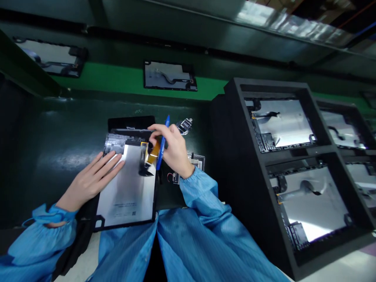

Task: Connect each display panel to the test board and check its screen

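A tablet panel [129,192] with a silvery back lies face down in front of me on a dark work surface. My left hand [91,178] rests flat on its left edge, fingers stretched out. My right hand [173,149] is closed around a blue pen [162,143] and its fingertips press at the top of the panel, by an orange flex cable [153,153] and a black connector part [145,168].
A black foam tray [235,156] at the right holds several similar panels [282,123]. More panels [169,75] lie on the green conveyor strip behind. A small metal counter [185,125] and a small board [195,160] sit beside my right hand.
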The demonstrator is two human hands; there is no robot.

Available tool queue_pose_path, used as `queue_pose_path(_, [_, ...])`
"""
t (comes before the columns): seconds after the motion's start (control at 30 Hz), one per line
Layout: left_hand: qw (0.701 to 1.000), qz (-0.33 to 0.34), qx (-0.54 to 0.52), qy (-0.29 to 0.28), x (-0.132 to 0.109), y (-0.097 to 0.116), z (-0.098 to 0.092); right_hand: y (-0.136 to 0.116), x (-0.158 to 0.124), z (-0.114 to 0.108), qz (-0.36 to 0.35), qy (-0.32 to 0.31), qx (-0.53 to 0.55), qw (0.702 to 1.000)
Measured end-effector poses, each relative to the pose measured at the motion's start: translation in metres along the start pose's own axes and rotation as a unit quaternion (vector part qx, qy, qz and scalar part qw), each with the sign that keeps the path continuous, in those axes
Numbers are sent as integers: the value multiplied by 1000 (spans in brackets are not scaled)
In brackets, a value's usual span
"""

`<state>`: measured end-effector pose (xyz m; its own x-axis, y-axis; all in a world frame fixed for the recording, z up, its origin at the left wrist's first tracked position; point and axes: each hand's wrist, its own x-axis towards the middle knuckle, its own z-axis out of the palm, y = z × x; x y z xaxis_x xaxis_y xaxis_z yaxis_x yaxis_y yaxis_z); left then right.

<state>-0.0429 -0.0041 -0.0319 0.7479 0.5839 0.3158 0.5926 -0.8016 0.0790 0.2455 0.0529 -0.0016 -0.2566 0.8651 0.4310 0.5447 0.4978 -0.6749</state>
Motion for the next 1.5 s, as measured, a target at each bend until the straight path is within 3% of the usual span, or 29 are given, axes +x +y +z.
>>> queue_pose_path(0.13, [999, -45, -5, 0, -2, -2, 5, -7, -13, -40, -29, 78, -73, 994])
queue_pose_path(0.23, [996, -85, -19, -15, -7, -5, 8, -18, -38, -72, -1, 25, 18, 1000])
queue_pose_path(0.37, [982, -139, -31, -121, -9, -10, -3, -31, -70, -91, 77, -44, 152, 984])
queue_pose_path(0.43, [978, -165, -21, -124, 0, -7, -16, -34, -79, -90, 82, -44, 178, 980])
queue_pose_path(0.53, [979, -181, -51, -78, 27, 7, -37, -33, -81, -81, 65, -45, 219, 973])
queue_pose_path(0.67, [972, -90, -182, -117, 61, 36, -40, -30, -78, -71, 24, -56, 231, 971])
queue_pose_path(0.8, [940, -9, -289, -181, 69, 55, -31, -28, -85, -72, 10, -41, 210, 977])
queue_pose_path(0.97, [864, -124, -437, -217, 84, 67, -36, -26, -95, -72, -16, -15, 237, 971])
queue_pose_path(1.07, [846, -199, -431, -244, 100, 64, -41, -27, -98, -71, -69, 12, 256, 964])
queue_pose_path(1.13, [857, -207, -405, -243, 103, 55, -40, -27, -100, -72, -107, 28, 254, 961])
queue_pose_path(1.3, [902, -88, -338, -255, 93, 25, -29, -26, -112, -78, -134, 53, 247, 958])
queue_pose_path(1.4, [882, -41, -377, -281, 96, 21, -26, -29, -119, -83, -112, 35, 248, 962])
queue_pose_path(1.5, [874, -70, -398, -270, 107, 27, -30, -34, -121, -86, -67, 35, 243, 967])
